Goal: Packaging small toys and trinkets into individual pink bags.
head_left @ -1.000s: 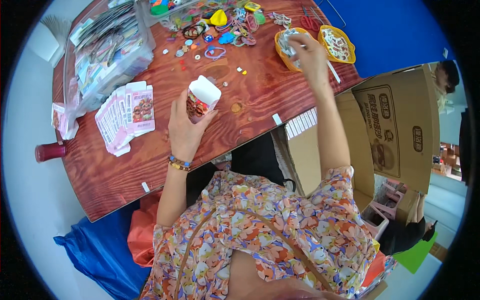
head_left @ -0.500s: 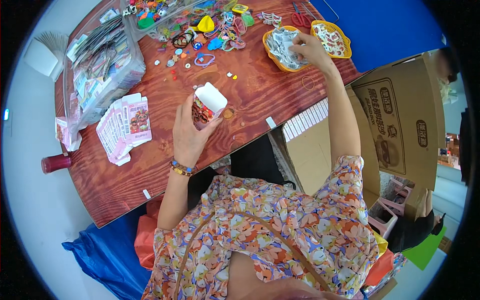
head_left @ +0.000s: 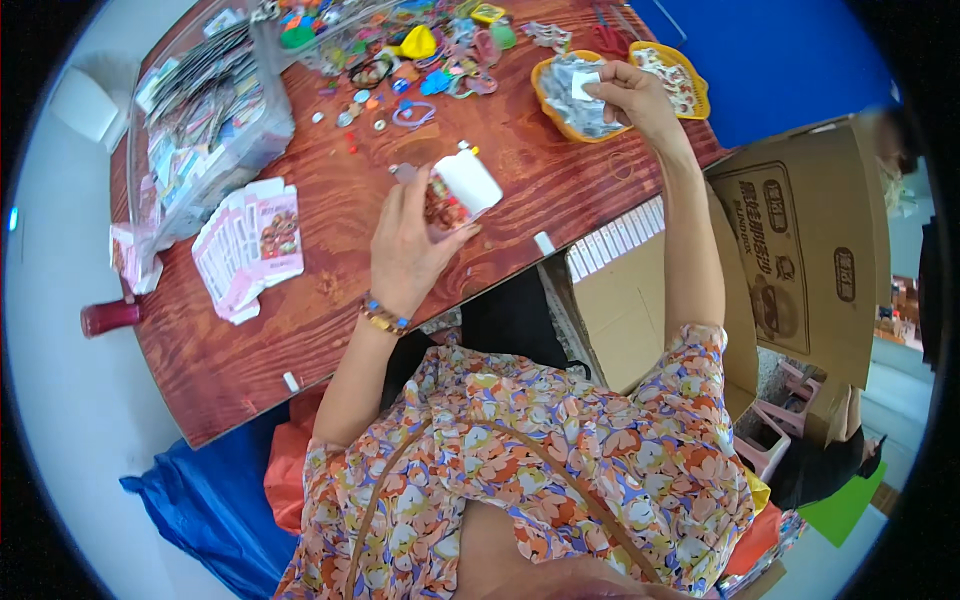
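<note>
My left hand (head_left: 405, 255) grips a small pink printed box (head_left: 447, 205) over the middle of the table, its white flap (head_left: 470, 183) standing open. Between the thumb and fingertips of my right hand (head_left: 640, 102) is a small white packet (head_left: 585, 86). That hand is above a yellow basket (head_left: 548, 108) filled with similar grey-white packets (head_left: 570, 75). Just right of it, a second yellow basket (head_left: 704, 98) holds small red-and-white pieces (head_left: 668, 78).
Fanned flat pink cartons (head_left: 245, 245) lie left of my hand, beside a clear bin (head_left: 270, 130) of cards. Colourful trinkets (head_left: 440, 70) spread across the back, near scissors (head_left: 610, 38). A cardboard box (head_left: 800, 250) stands open at the right, beyond the table edge.
My right hand has lifted slightly out of the packets with a white packet pinched in its fingers. My left hand has carried the box to the right.
</note>
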{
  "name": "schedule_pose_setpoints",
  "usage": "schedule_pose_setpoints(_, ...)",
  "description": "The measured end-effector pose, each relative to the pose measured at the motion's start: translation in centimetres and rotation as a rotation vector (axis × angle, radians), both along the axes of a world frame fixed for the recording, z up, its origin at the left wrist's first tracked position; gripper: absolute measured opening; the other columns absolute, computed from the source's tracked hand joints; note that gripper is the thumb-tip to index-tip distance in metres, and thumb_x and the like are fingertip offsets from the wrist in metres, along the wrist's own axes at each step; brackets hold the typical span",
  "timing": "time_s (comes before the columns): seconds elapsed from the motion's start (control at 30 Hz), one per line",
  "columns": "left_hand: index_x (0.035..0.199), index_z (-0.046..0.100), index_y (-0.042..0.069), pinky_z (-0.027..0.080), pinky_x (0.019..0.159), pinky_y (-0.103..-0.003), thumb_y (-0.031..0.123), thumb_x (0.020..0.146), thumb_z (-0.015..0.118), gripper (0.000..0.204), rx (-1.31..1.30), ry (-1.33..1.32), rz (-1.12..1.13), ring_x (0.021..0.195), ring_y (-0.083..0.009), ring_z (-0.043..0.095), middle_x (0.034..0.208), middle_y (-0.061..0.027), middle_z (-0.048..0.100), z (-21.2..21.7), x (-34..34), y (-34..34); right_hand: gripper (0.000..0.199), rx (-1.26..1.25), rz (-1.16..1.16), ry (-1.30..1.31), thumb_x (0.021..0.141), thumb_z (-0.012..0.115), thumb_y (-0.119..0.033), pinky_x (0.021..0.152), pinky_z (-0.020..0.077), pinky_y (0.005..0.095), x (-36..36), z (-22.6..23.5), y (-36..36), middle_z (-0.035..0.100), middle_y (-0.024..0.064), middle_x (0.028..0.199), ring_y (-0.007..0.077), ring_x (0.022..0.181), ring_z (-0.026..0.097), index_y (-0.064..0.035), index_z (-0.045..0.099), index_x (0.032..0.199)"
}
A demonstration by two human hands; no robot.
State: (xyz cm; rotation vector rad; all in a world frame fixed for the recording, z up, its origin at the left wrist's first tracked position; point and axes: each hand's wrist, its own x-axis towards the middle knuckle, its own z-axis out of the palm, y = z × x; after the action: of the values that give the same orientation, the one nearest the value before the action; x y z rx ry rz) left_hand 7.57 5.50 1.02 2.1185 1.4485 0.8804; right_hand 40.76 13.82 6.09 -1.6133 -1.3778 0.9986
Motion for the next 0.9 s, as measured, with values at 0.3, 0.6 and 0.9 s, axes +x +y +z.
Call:
schedule_pose_setpoints(0.3, 0.138, 0.047, 0.004, 0.053, 0.086, -0.044, 0.030, 0.067, 0.088, 0.085, 0.178, 0.080, 0.003, 0.108, -0.0352, 0.060, 0.124, -0.0168, 0.057, 0.5, 1.8, 0.4, 0.020, 0.167, 0.349, -0.440, 0.089, 0.068, -0.016, 0.061, 0.0501, 0.0307, -13.1, 1.8, -5.1, 0.072, 0.0093, 0.078, 0.0171, 0.065, 0.066, -0.0021, 0.068, 0.104)
schedule_pose_setpoints(0.6, 0.137, 0.047, 0.002, 0.052, 0.090, -0.044, 0.028, 0.069, 0.088, 0.084, 0.106, -0.008, 0.024, 0.109, -0.0389, 0.059, 0.122, -0.0211, 0.057, -0.4, 0.3, 1.0, 0.019, 0.273, 0.130, -0.300, 0.091, 0.066, -0.018, 0.058, 0.0472, 0.0269, -10.4, 2.7, -4.0, 0.068, 0.0042, 0.077, 0.0083, 0.060, 0.057, -0.0027, 0.072, 0.101)
schedule_pose_setpoints(0.9, 0.137, 0.047, -0.001, 0.050, 0.091, -0.041, 0.019, 0.070, 0.088, 0.081, -0.006, -0.172, 0.038, 0.109, -0.0338, 0.060, 0.119, -0.0186, 0.058, -1.3, -0.8, 0.6, 0.040, -0.250, -0.511, -1.027, 0.084, 0.064, -0.042, 0.090, 0.0526, 0.0452, 15.5, -3.4, 5.2, 0.070, 0.0153, 0.116, 0.0340, 0.108, 0.067, -0.0155, 0.072, 0.112)
